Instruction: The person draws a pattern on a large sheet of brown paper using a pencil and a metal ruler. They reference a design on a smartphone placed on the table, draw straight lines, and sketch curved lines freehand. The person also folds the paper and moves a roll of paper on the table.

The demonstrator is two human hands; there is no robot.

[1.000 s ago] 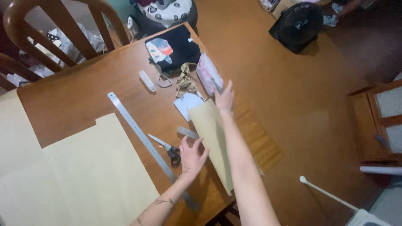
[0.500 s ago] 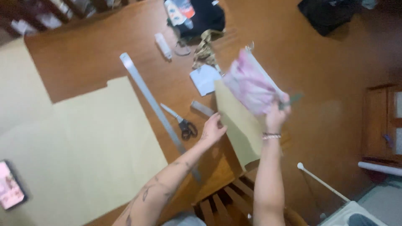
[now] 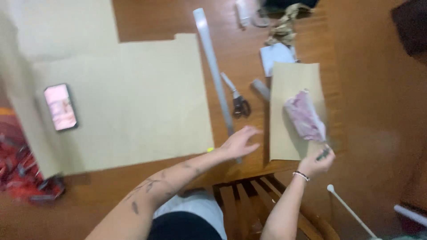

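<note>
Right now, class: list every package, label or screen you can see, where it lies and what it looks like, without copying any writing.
Phone: lies flat on the tan paper sheet, left side; dark rectangle, screen lit pinkish.
Pink patterned packet: held up by the right hand over the narrow tan sheet; soft, oblong.
White packet: on the table beyond that sheet; squarish, blurred.

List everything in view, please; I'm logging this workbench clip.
Table: one, brown wood, under everything.
Paper sheet: one large, tan, centre-left.
Paper strip: one, tan, right of the ruler.
Ruler: one, grey, lying between the two papers.
Scissors: one, dark handles, beside the ruler.
Phone: one, lit screen, on the sheet.
Fabric: one, pink, over the strip.
Chair: one, wooden, below the table.
Left hand: open, at the ruler's end.
Right hand: gripping the fabric.
</note>
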